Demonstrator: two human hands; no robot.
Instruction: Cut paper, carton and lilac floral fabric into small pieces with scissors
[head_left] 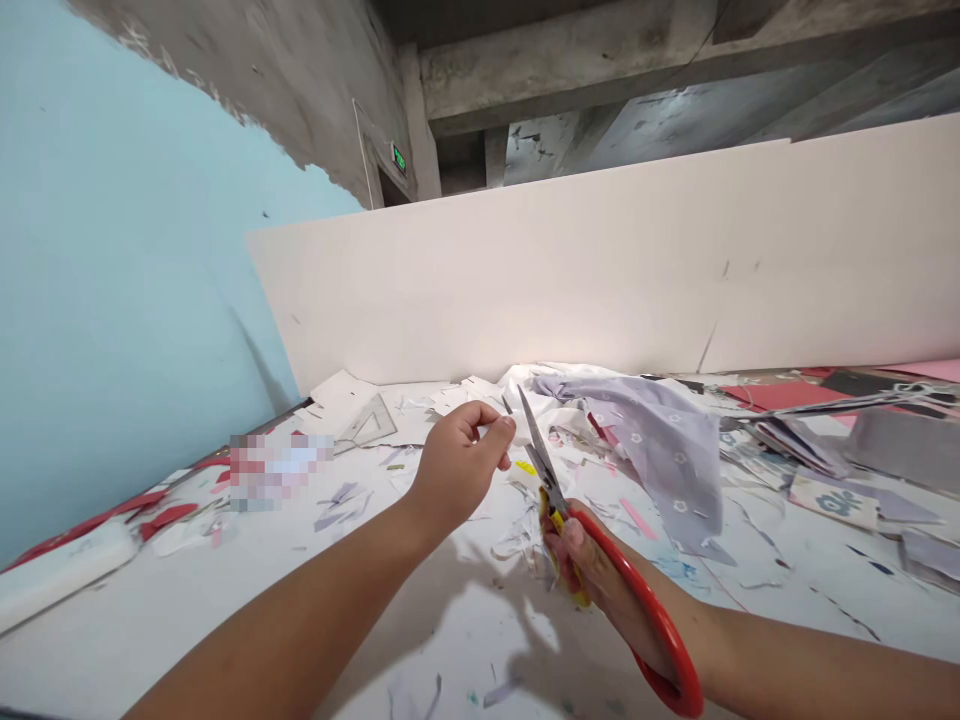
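1. Right hand (606,588): fingers wrapped in the handles of the scissors (551,482), which stand raised above the table (240,570), blades pointing up and away, apparently slightly parted.
2. Left hand (463,460): fingers curled in, thumb laid against the forefinger, beside the blade tips. Whether a small scrap is pinched there cannot be told.
3. Step in hand, as judged: fine trimming by scissors. No sizeable piece is visible between the blades.
4. Next move, as judged: any further cut calls for steady material at the blades and left fingertips clear of the points.
5. Surroundings: lilac flowered sheet (675,460) just beyond the scissors; set square (369,424) beyond the left hand; paper stack (802,447) at far right; white panel (600,270) behind.
6. Obstructions: loose lilac scraps (343,507) and a pink strip (637,519) litter the surface, so a small offcut could be lost among them.
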